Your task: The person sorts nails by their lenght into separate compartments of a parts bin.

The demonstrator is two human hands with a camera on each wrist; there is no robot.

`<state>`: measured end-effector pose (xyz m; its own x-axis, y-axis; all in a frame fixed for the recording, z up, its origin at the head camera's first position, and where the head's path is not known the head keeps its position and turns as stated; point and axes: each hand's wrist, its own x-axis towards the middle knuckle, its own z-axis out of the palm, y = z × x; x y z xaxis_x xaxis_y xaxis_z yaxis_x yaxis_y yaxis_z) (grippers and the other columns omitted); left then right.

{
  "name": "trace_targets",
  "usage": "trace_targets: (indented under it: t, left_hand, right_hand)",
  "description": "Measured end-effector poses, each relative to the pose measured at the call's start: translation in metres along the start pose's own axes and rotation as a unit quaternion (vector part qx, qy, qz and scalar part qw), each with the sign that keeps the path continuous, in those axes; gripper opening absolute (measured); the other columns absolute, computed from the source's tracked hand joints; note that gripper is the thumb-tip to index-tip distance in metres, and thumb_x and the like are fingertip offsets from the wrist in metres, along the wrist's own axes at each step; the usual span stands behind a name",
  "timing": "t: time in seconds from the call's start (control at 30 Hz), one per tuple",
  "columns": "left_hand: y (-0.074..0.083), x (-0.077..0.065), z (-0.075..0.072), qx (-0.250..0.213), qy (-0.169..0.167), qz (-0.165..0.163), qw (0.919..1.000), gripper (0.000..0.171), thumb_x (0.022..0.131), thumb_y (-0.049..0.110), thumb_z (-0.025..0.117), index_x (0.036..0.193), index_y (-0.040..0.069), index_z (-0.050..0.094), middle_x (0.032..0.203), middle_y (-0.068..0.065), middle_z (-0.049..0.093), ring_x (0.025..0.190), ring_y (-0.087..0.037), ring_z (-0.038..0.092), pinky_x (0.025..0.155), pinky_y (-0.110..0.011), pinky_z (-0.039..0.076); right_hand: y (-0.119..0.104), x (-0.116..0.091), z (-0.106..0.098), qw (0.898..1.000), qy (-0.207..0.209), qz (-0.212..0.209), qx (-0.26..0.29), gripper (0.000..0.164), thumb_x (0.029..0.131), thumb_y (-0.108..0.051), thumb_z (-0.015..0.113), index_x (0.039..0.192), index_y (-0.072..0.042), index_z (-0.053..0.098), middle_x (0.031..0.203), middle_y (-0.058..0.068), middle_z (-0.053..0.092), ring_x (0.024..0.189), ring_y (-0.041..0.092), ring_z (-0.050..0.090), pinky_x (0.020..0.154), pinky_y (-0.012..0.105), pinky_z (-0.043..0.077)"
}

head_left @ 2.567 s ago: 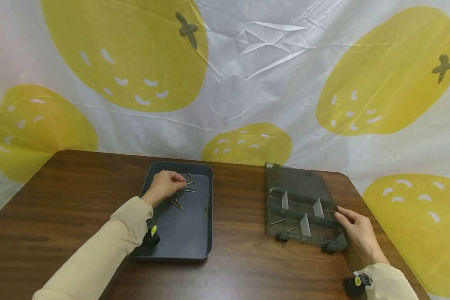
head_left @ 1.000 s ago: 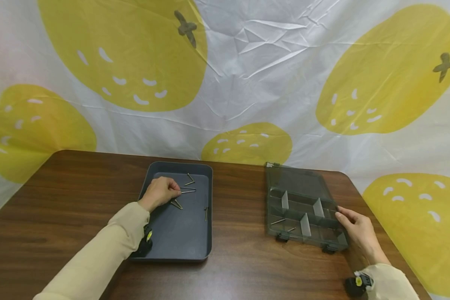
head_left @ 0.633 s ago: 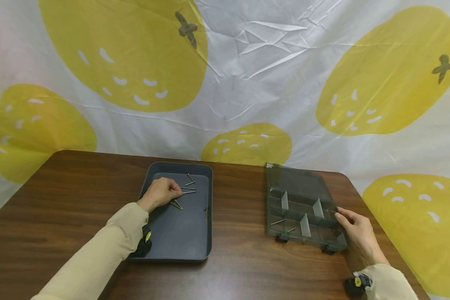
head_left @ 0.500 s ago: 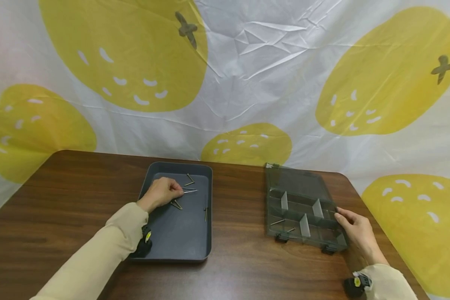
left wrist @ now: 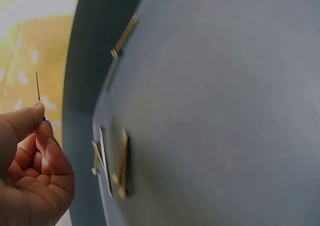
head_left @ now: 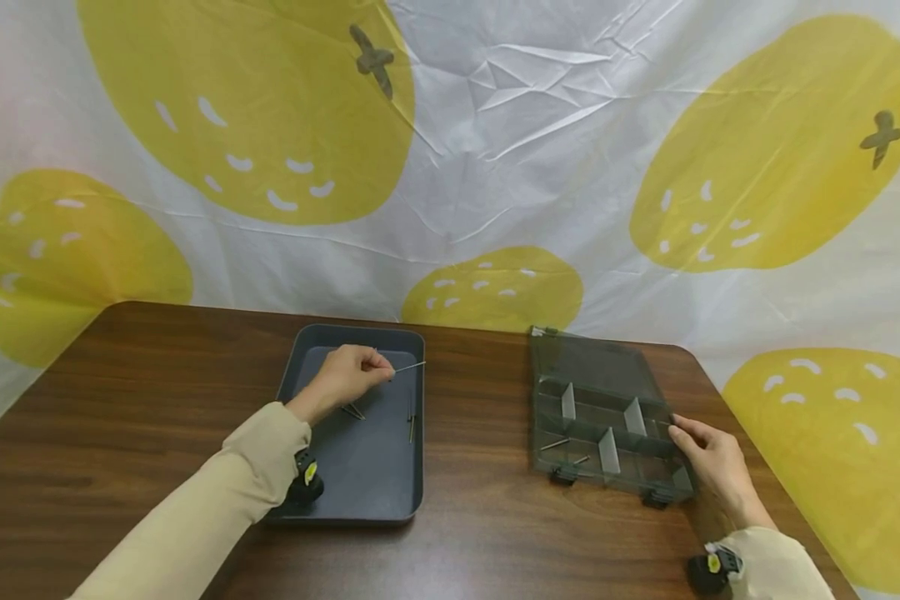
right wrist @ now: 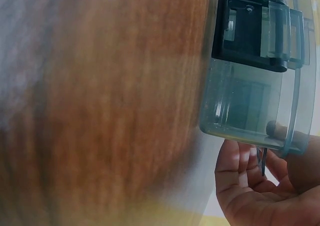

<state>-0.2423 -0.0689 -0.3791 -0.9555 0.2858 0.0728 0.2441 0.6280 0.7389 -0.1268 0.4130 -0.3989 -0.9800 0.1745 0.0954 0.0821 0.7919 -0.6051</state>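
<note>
My left hand [head_left: 348, 375] pinches a thin nail [head_left: 410, 367] between thumb and forefinger, above the far end of a dark grey tray [head_left: 375, 492]. The left wrist view shows the nail's dark head at the fingertips, its shaft pointing away. Brass-coloured screws [left wrist: 122, 158] and another nail [left wrist: 105, 161] lie on the tray floor. At right, my right hand [head_left: 720, 467] grips the right edge of a translucent grey compartment box [head_left: 596, 362], thumb on top. Two fasteners [head_left: 555, 444] lie in its front left compartment. A thin dark sliver [right wrist: 262, 161] shows by the right fingers.
The box's lid leans back open toward the wall side, and two black latches [head_left: 656, 498] face the front. Grey-white dividers [head_left: 609, 450] part the compartments. Behind the wooden table [head_left: 487, 533] hangs a white cloth with yellow fruit prints [head_left: 495, 287].
My left hand first drew back toward the nail lying in the tray, took hold of it, then lifted it up and to the right. My right hand and the box have stayed in place.
</note>
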Motion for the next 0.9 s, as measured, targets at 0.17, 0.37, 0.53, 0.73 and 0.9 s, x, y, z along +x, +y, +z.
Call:
trace_targets:
  t: [0.17,0.37,0.53,0.73,0.9]
  left_hand:
    - [0.020,0.002,0.015,-0.023,0.002,0.012,0.9997,0.013,0.087,0.020,0.067,0.090,0.008,0.072,0.081,-0.004,0.067,0.067,-0.014,0.054,0.060,-0.026,0.042]
    - [0.047,0.002,0.037,-0.053,-0.007,0.026,0.9982,0.011,0.086,0.019,0.069,0.087,0.009,0.073,0.077,-0.001,0.067,0.064,-0.010,0.052,0.059,-0.024,0.042]
    - [0.066,0.002,0.055,-0.061,-0.018,0.054,0.9966,0.010,0.085,0.020,0.069,0.086,0.010,0.073,0.078,0.000,0.069,0.066,-0.008,0.053,0.061,-0.024,0.043]
    - [0.082,0.003,0.073,-0.068,-0.031,0.072,0.9946,0.010,0.085,0.020,0.069,0.085,0.010,0.073,0.075,-0.001,0.068,0.064,-0.007,0.051,0.061,-0.022,0.042]
    - [0.095,0.003,0.086,-0.077,-0.048,0.071,0.9933,0.010,0.085,0.020,0.070,0.084,0.012,0.073,0.075,0.001,0.068,0.065,-0.006,0.050,0.062,-0.022,0.042]
  right_hand:
    - [0.001,-0.001,0.000,1.000,0.000,-0.001,-0.004,0.049,0.100,-0.028,0.044,0.131,0.010,0.047,0.129,0.032,0.049,0.116,0.045,0.048,0.067,0.005,0.038]
    - [0.001,0.000,-0.001,1.000,0.001,-0.003,-0.004,0.049,0.100,-0.027,0.044,0.132,0.009,0.047,0.129,0.032,0.049,0.116,0.045,0.048,0.067,0.006,0.038]
    - [0.001,0.001,0.001,1.000,0.003,-0.001,0.004,0.048,0.100,-0.027,0.045,0.131,0.010,0.047,0.128,0.032,0.050,0.116,0.044,0.048,0.067,0.004,0.038]
    - [0.002,0.002,0.001,1.000,0.003,0.001,0.005,0.048,0.100,-0.026,0.045,0.131,0.010,0.047,0.129,0.032,0.049,0.117,0.044,0.047,0.068,0.003,0.037]
    - [0.003,0.002,0.000,1.000,-0.008,0.003,0.006,0.049,0.100,-0.026,0.044,0.133,0.011,0.044,0.131,0.032,0.047,0.118,0.046,0.046,0.068,0.006,0.040]
